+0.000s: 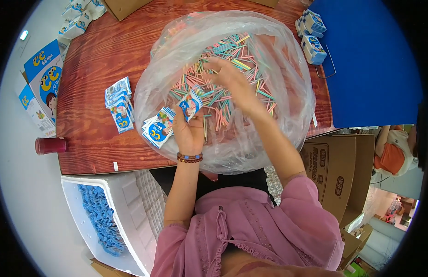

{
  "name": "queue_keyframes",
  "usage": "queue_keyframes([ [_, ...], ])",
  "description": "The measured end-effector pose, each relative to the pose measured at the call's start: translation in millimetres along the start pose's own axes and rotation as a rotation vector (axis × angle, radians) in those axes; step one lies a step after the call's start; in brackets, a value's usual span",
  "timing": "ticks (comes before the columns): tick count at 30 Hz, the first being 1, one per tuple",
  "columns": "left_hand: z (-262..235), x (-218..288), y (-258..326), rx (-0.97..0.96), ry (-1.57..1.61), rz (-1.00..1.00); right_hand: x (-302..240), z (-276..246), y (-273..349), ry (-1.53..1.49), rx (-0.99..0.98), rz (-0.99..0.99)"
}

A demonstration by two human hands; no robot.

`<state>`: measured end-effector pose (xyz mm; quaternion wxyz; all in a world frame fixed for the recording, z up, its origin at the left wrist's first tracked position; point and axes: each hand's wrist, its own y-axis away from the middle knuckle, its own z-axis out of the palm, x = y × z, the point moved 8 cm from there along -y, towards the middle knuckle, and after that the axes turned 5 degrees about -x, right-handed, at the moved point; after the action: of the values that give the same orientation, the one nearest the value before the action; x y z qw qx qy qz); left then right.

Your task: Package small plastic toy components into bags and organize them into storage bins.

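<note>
My left hand (188,134), with a beaded bracelet on its wrist, is closed around a small white-and-blue packet (191,104). Coloured stick ends show at the packet's upper end. My right hand (230,81) hovers over the thin pastel sticks (221,113), a little beyond the packet. Its fingers look stretched out and apart, slightly blurred, and I make out nothing between them. The pink, teal and yellow sticks lie loose in a large clear plastic bag (292,87) spread wide on the table. Against my left hand, several similar packets (158,128) rest on the bag's near-left edge.
More packets (121,113) lie on the red-brown wooden table (91,92), left of the bag. A red cup-like container (51,145) is at the left edge. Bundled packs (313,48) stand far right. Below are a white foam box (107,184) and a cardboard box (331,171).
</note>
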<state>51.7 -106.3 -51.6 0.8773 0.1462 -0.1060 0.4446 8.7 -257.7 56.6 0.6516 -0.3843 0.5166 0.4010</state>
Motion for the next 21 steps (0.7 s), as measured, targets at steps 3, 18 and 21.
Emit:
queue_keyframes([
  [3, 3.3, -1.2, 1.2, -0.05, 0.02, -0.037, 11.5, -89.9, -24.7, 0.641, 0.161, 0.037],
  [18, 7.6, -1.0, 11.8, -0.014, -0.003, -0.043, 32.9, -121.0, -66.6, 1.42, -0.147, 0.216],
  [21, 3.4, 0.7, 11.0, -0.016, 0.027, -0.039, 7.4, -99.4, -49.2, 0.966, -0.068, 0.135],
])
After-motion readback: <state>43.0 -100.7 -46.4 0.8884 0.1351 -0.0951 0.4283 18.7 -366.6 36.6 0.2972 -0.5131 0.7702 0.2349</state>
